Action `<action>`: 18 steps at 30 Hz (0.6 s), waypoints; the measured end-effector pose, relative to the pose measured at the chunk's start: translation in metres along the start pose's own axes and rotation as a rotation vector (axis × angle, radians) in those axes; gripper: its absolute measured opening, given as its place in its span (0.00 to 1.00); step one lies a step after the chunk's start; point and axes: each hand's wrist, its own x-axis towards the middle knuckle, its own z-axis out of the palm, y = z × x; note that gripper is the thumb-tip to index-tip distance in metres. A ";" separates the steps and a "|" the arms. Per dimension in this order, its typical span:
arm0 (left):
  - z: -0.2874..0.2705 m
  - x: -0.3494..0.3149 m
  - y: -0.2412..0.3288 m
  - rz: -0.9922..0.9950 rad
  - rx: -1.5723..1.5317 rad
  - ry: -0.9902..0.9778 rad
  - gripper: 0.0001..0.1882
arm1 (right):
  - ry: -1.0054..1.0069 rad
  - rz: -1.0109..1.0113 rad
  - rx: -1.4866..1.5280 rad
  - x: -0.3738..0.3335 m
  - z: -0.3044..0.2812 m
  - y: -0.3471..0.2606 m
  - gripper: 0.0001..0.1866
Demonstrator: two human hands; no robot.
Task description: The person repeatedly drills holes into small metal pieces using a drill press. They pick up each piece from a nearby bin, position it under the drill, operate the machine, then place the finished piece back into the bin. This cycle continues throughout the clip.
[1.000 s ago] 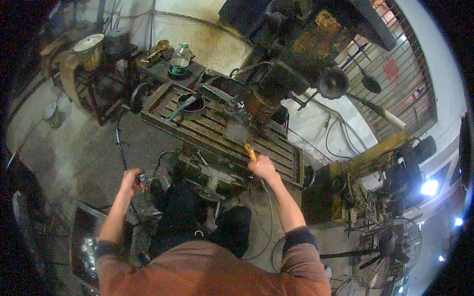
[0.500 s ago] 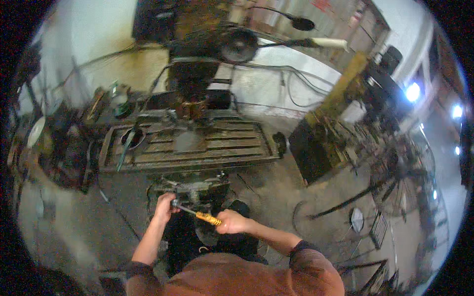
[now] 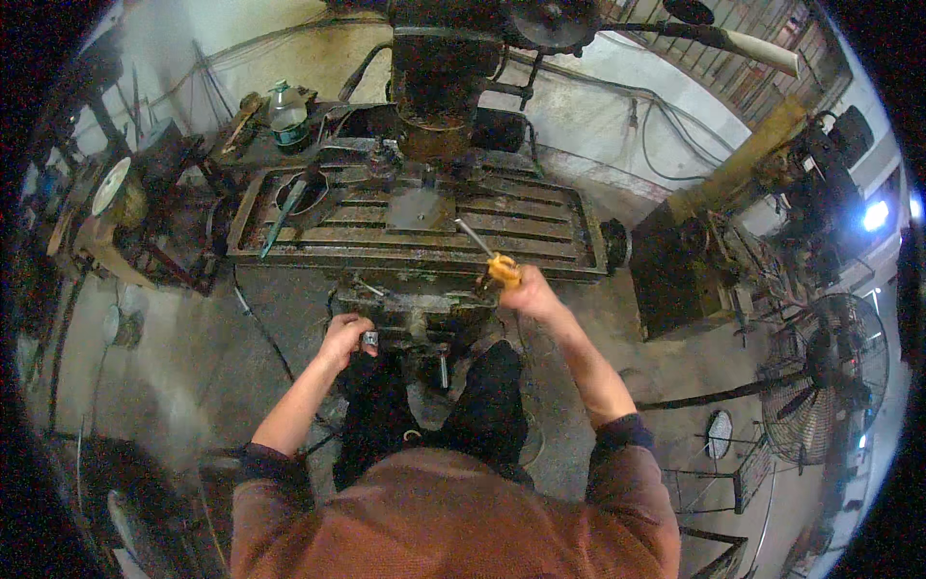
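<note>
Right hand grips a yellow blow gun firmly; left hand pinches a metal part.
Best angle the nozzle low across the plate.

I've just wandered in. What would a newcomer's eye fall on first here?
Probably the bright yellow tool in the person's right hand, its metal tip appearing close to the flat grey plate on the slotted machine table. Lower and to the left, the left hand holds a small metal piece. A large caged fan stands out at far right.
</note>
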 end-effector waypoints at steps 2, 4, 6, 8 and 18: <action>0.003 -0.007 0.009 0.006 0.025 0.043 0.09 | -0.031 0.038 0.076 0.012 -0.002 0.004 0.15; 0.002 -0.008 0.015 0.026 -0.040 0.037 0.09 | -0.048 0.076 -0.037 0.020 0.001 0.006 0.14; 0.007 -0.010 0.034 0.088 0.069 0.100 0.08 | -0.042 0.119 -0.335 0.021 0.011 0.008 0.14; 0.007 0.002 0.044 0.156 0.182 0.078 0.07 | 0.138 0.246 -0.597 0.018 0.028 0.023 0.15; 0.058 0.112 0.118 0.987 0.982 0.304 0.10 | 0.075 0.234 1.619 -0.012 0.066 0.019 0.16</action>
